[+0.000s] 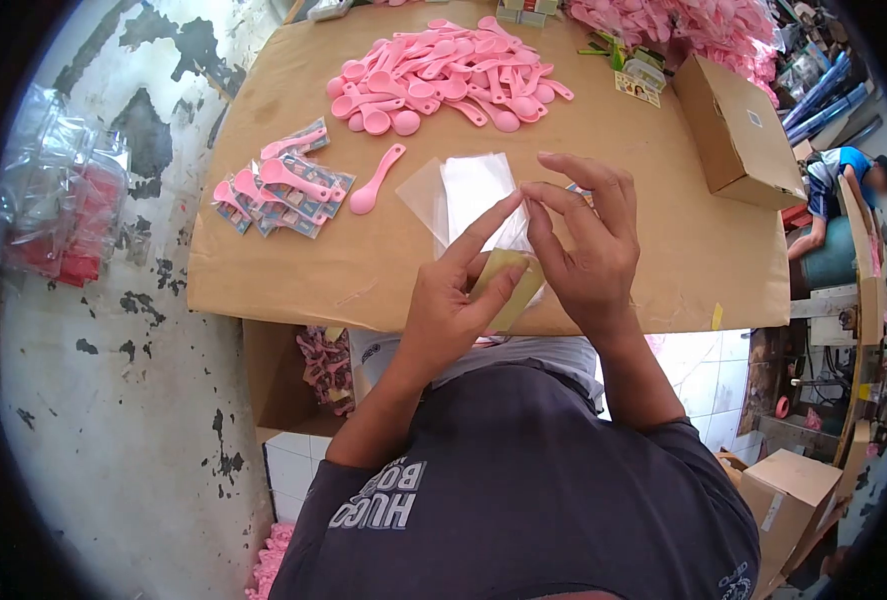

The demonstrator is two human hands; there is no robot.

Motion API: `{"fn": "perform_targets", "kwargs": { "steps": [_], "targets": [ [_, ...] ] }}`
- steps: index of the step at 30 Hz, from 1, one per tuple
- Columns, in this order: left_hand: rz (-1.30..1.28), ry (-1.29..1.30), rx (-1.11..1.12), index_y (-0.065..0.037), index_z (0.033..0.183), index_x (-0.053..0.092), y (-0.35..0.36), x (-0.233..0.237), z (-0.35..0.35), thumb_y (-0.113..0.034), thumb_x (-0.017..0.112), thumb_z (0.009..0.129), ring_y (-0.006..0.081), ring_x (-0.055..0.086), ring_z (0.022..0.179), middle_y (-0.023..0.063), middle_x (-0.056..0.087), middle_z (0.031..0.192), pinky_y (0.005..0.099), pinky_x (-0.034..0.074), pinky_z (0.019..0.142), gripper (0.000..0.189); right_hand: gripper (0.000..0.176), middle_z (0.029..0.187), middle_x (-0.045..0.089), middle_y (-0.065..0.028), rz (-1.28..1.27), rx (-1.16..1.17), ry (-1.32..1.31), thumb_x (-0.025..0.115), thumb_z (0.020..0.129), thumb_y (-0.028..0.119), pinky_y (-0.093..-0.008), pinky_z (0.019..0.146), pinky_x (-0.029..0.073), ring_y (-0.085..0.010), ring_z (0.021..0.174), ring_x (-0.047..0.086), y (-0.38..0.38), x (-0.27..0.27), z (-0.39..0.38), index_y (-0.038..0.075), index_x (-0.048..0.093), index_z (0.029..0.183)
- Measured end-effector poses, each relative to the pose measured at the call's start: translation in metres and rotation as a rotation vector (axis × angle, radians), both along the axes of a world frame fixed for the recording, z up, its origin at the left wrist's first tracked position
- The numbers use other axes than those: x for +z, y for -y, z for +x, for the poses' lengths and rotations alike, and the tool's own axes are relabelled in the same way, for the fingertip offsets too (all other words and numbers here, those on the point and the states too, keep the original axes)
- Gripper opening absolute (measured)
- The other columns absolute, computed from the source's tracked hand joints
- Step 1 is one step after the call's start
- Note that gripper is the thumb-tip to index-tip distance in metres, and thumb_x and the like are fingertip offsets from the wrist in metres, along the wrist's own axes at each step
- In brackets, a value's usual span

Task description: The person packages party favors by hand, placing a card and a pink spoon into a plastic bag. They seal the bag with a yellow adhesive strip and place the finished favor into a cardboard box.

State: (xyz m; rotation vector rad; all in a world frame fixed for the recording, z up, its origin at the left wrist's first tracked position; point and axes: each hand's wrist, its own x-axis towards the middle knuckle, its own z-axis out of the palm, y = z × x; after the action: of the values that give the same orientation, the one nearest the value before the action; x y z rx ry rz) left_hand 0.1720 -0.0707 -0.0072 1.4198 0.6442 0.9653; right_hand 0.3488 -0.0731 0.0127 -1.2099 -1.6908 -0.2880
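Observation:
Near the table's front edge, my left hand (455, 305) grips a small yellowish card (503, 290) between thumb and fingers, its index finger stretched up. My right hand (593, 240) has thumb and index finger pinched close to that left fingertip; what they hold, if anything, is too small to make out. Just beyond my hands lies a stack of clear plastic bags (475, 188), partly covered by them. A single pink spoon (376, 180) rests to the left of the bags. Farther left are several pink spoons on blue printed cards in clear bags (293, 195).
A heap of pink spoons (443, 80) covers the table's far middle. An open cardboard box (733, 135) stands at the right edge, with green items (613, 50) nearby and more pink pieces (683, 30) behind. Another person (843, 185) is at the far right.

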Motion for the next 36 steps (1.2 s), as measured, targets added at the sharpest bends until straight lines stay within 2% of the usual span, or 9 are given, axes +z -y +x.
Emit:
{"fn": "perform_targets", "kwargs": {
  "steps": [3,5,10,12,15,19,21,23,36],
  "targets": [
    [-0.030,-0.082,-0.051,-0.003,0.160,0.037,-0.001,0.000,-0.001,0.002,0.061,0.101,0.0081,0.067,0.098,0.0149,0.074,0.115,0.0212,0.051,0.082,0.064,0.027,0.117,0.070,-0.0094,0.001,0.026,-0.039,0.075,0.075,-0.004,-0.0421,0.088,0.052,-0.0319,0.106,0.062,0.000,0.000,0.004,0.003,0.073,0.100],
    [0.030,-0.120,-0.030,-0.009,0.158,0.042,-0.001,-0.003,-0.001,-0.006,0.063,0.101,0.0015,0.059,0.084,0.0075,0.076,0.090,0.0189,0.047,0.076,0.061,0.026,0.115,0.070,-0.0105,-0.010,0.031,-0.059,0.075,0.075,-0.005,-0.0417,0.088,0.052,-0.0323,0.104,0.064,-0.001,0.001,0.007,0.003,0.072,0.099],
    [-0.125,-0.011,-0.061,-0.006,0.157,0.042,-0.001,0.003,-0.005,-0.008,0.063,0.102,0.0075,0.067,0.094,0.0160,0.077,0.108,0.0224,0.053,0.079,0.058,0.019,0.111,0.071,-0.0152,-0.064,-0.026,-0.231,0.071,0.084,-0.006,-0.0392,0.091,0.054,-0.0303,0.101,0.069,-0.001,0.008,0.024,0.001,0.068,0.101],
    [-0.197,-0.002,-0.063,-0.003,0.154,0.044,-0.002,0.005,-0.008,-0.008,0.063,0.103,0.0116,0.070,0.101,0.0212,0.075,0.117,0.0240,0.055,0.083,0.055,0.010,0.109,0.071,-0.0176,-0.006,0.158,-0.866,0.062,0.094,-0.006,-0.0361,0.091,0.055,-0.0265,0.101,0.071,-0.007,0.007,0.034,0.001,0.063,0.102],
    [-0.317,0.065,0.031,0.000,0.145,0.052,-0.003,0.001,-0.011,-0.011,0.063,0.104,0.0153,0.072,0.102,0.0210,0.074,0.118,0.0270,0.058,0.084,0.044,0.011,0.104,0.070,-0.0151,0.094,0.303,-1.061,0.053,0.099,-0.007,-0.0312,0.085,0.055,-0.0191,0.095,0.068,-0.005,0.019,0.044,0.001,0.060,0.101],
    [-0.233,0.257,0.110,0.004,0.127,0.061,-0.011,-0.009,-0.013,-0.011,0.064,0.103,0.0180,0.071,0.105,0.0212,0.072,0.122,0.0304,0.058,0.091,0.029,0.011,0.096,0.066,-0.0096,-0.033,0.505,-1.058,0.052,0.098,-0.006,-0.0240,0.072,0.049,-0.0123,0.083,0.063,0.013,-0.003,0.049,0.002,0.060,0.095],
    [-0.218,0.274,0.130,0.005,0.122,0.063,-0.012,-0.009,-0.014,-0.011,0.065,0.102,0.0177,0.070,0.107,0.0213,0.071,0.124,0.0308,0.057,0.094,0.026,0.009,0.090,0.062,-0.0030,-0.400,0.560,-1.038,0.055,0.098,-0.003,-0.0190,0.064,0.041,-0.0066,0.074,0.055,0.023,-0.011,0.042,0.001,0.063,0.097],
    [-0.210,0.284,0.163,0.005,0.122,0.064,-0.012,-0.009,-0.013,-0.009,0.066,0.102,0.0149,0.067,0.108,0.0176,0.071,0.122,0.0302,0.055,0.094,0.025,0.008,0.087,0.061,0.0007,-0.602,0.354,-0.968,0.061,0.098,0.002,-0.0169,0.062,0.037,-0.0032,0.071,0.053,0.023,-0.001,0.012,0.000,0.067,0.102],
    [-0.174,0.185,0.180,0.005,0.122,0.068,-0.016,-0.005,-0.015,-0.006,0.066,0.102,0.0128,0.069,0.098,0.0127,0.075,0.110,0.0258,0.054,0.088,0.023,0.017,0.096,0.070,0.0001,-0.793,0.519,-0.998,0.069,0.102,0.013,-0.0208,0.075,0.048,-0.0045,0.090,0.063,0.015,-0.012,0.005,0.000,0.069,0.113]
  ]
}}
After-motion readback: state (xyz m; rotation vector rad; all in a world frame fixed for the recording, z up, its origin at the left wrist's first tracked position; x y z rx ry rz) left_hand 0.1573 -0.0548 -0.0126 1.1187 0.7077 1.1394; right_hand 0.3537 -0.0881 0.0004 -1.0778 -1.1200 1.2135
